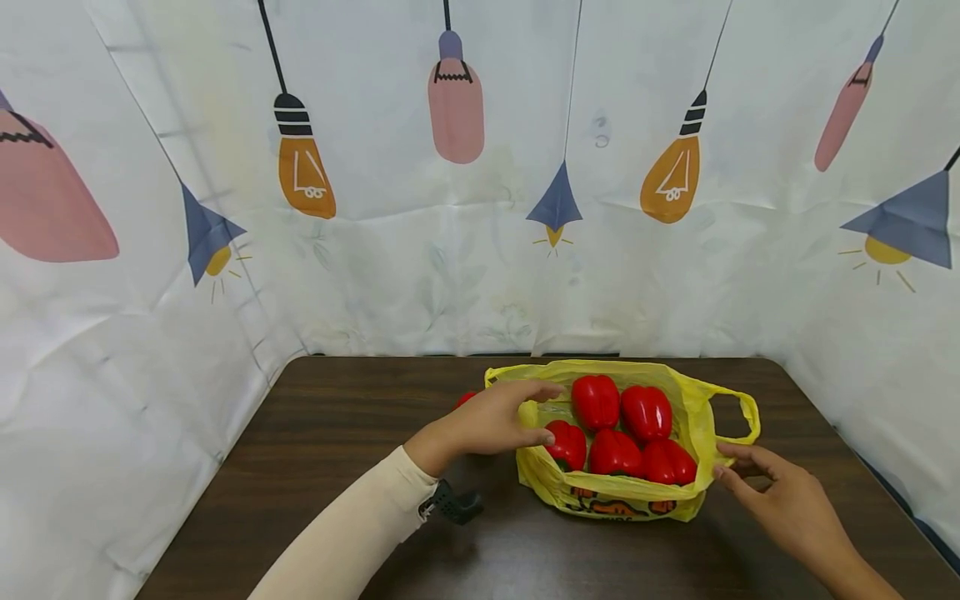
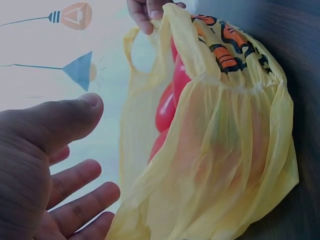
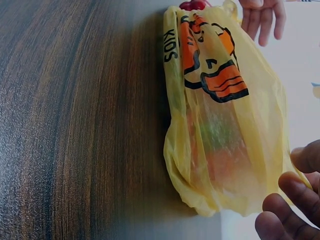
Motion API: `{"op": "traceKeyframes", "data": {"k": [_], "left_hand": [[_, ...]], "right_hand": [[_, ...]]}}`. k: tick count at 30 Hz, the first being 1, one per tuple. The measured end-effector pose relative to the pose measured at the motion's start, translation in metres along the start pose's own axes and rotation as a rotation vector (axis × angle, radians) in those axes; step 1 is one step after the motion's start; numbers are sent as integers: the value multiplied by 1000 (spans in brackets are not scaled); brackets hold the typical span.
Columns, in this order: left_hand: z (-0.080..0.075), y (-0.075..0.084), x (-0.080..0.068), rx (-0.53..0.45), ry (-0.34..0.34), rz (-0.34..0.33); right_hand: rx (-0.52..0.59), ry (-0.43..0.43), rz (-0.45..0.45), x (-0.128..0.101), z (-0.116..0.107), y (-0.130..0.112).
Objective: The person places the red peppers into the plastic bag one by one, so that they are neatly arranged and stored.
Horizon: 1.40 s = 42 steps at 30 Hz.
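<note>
A yellow plastic bag (image 1: 542, 487) with an orange and black print stands on the table, its mouth spread upward. Several red bell peppers (image 1: 596, 402) lie inside it. My left hand (image 1: 487, 417) hovers at the bag's left rim with thumb and fingers apart; the left wrist view shows nothing in its grasp. At the opposite side, my right hand (image 1: 795, 500) pinches the bag's edge below the loop handle (image 1: 748, 417) between thumb and index finger. In the right wrist view, the pinched plastic (image 3: 299, 175) shows between those fingertips.
Behind my left hand, part of another red object (image 1: 466, 398) shows on the table, mostly hidden. The dark wood-grain table (image 1: 352, 408) ends at a white curtain (image 1: 420, 283) printed with lamps. A dark band (image 1: 453, 502) sits around my left wrist.
</note>
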<state>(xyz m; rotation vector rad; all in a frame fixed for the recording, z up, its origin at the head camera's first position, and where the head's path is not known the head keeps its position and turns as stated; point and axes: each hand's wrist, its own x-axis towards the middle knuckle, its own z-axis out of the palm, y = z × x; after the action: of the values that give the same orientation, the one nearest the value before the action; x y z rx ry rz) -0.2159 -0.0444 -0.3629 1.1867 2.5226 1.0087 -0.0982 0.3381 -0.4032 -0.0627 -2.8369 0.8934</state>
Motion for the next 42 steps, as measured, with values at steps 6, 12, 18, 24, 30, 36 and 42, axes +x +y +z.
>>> {"op": "traceKeyframes", "data": {"k": [6,12,18,24,30,36,42], "left_hand": [[-10,-3,-8,-10,46,12],[-22,-13,-19,14,99,6],[-29,-23,-31,-25,143,-6],[-35,-32,-43,-60,175,-32],[-40,-44,-57,-88,224,-109],[-40,-60,-69,-91,263,-187],[-33,-80,-74,-70,258,-243]], "right_hand": [[-1,3,-5,0,0,0],[5,0,-4,0,-1,-1],[5,-4,-2,1,0,0],[2,-10,-1,2,-1,-1],[3,-11,-2,2,-3,-1],[10,-10,-1,2,-2,1],[4,-2,-13,2,-1,2]]}}
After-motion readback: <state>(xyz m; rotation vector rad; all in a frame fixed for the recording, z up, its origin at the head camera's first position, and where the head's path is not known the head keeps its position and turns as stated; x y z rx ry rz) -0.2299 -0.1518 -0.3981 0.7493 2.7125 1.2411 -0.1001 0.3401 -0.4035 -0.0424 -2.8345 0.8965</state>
